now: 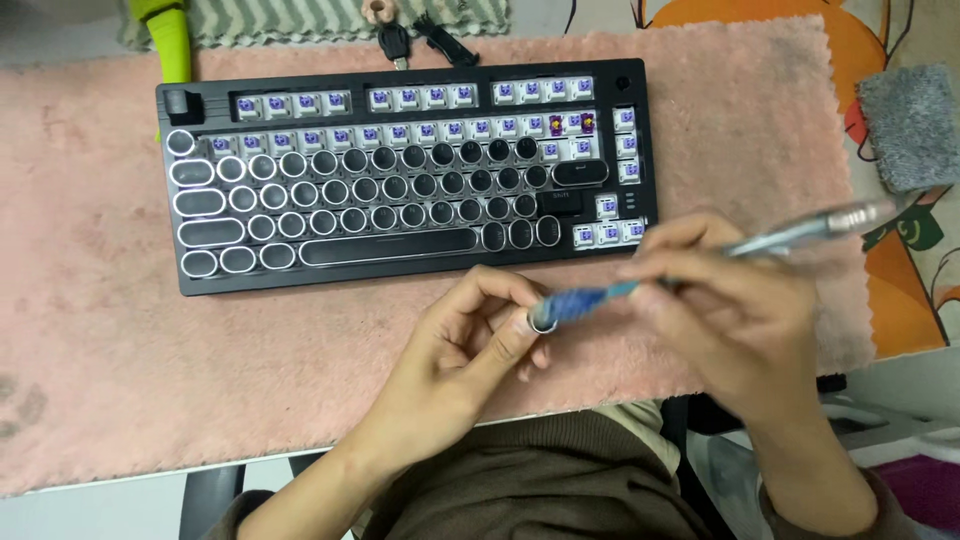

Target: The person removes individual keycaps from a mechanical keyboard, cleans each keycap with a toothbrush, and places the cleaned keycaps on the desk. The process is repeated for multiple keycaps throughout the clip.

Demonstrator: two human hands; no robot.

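Nearest us, our left hand (pixel 470 345) pinches a small round keycap (pixel 542 318) in its fingers, while our right hand (pixel 735 310) closes its fingers around a toothbrush (pixel 700 262), bristles touching the cap. Both hover over a pink fleece mat (pixel 110 340) covering the worktop (pixel 900 375). Beyond sits a black keyboard (pixel 405 170), partly stripped to bare switches. Farther right, we see a grey cloth (pixel 910 125).

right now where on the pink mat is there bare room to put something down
Bare pink mat lies left of the keyboard and below its left half. A narrower strip lies right of the keyboard, up to the grey cloth. It is crowded below the keyboard's right end, where the left hand pinches a round keycap and the right hand holds a brush.
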